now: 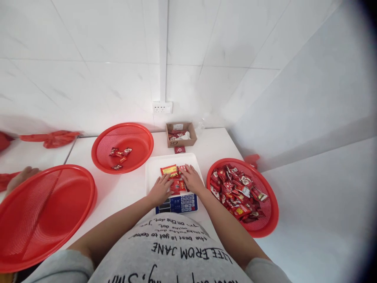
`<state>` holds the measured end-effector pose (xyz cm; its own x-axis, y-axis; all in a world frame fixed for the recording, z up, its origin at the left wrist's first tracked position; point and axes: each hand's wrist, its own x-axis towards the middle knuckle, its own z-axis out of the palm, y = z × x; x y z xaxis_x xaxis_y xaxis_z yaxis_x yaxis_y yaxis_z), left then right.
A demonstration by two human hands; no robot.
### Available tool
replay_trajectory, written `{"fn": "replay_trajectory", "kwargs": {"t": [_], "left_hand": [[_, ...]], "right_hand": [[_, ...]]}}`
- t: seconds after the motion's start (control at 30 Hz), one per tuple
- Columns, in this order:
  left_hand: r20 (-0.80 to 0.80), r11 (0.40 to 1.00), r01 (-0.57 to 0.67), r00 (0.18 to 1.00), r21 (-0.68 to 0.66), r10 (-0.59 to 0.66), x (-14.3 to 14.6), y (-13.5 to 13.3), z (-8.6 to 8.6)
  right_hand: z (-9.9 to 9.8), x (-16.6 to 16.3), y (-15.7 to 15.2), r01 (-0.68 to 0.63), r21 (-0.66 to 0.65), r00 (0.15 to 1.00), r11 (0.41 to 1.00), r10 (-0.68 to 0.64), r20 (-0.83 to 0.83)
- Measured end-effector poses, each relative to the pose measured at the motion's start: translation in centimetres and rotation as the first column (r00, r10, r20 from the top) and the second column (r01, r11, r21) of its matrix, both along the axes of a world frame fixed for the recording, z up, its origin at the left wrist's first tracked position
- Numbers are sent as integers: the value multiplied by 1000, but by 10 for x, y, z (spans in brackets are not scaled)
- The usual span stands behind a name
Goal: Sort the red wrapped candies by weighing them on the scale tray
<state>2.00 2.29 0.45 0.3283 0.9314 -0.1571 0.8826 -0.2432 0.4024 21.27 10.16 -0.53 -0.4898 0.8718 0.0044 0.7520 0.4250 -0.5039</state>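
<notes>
Several small red snack packets (176,186) lie together on the white pan (152,165) of a digital scale. One packet (169,170) at the back left carries a yellow label. My left hand (160,190) reaches in from the left, fingers stretched out and touching the packets' edge. From the right comes my right hand (192,180), its fingers spread over the packets on that side and partly hiding them. Neither hand is closed around a packet. The scale's blue keypad (188,203) shows in front of the pan, partly behind my shirt.
At right stands a red basket (274,212) full of similar packets. A red basket (141,159) at back left holds several packets; another (73,188) stands front left, beside another person's hand (22,179). Behind the scale are a cardboard box (173,144) and a loose packet (179,149).
</notes>
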Motion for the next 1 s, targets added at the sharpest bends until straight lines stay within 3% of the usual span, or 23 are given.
{"fn": "replay_trajectory", "kwargs": {"t": [0.4,0.77,1.0], "left_hand": [[11,1000,4,1000,-16,-3,1,2,2],[40,999,-9,999,-30,11,-3,-1,1],[47,998,-37,998,-55,39,-8,-2,7]], "right_hand": [[-5,8,-15,-1,-42,998,999,-2,-57],[-6,23,-33,145,-153,978,978,-165,-131],[-12,36,-49,215,-83,965,973,-224,-137]]}}
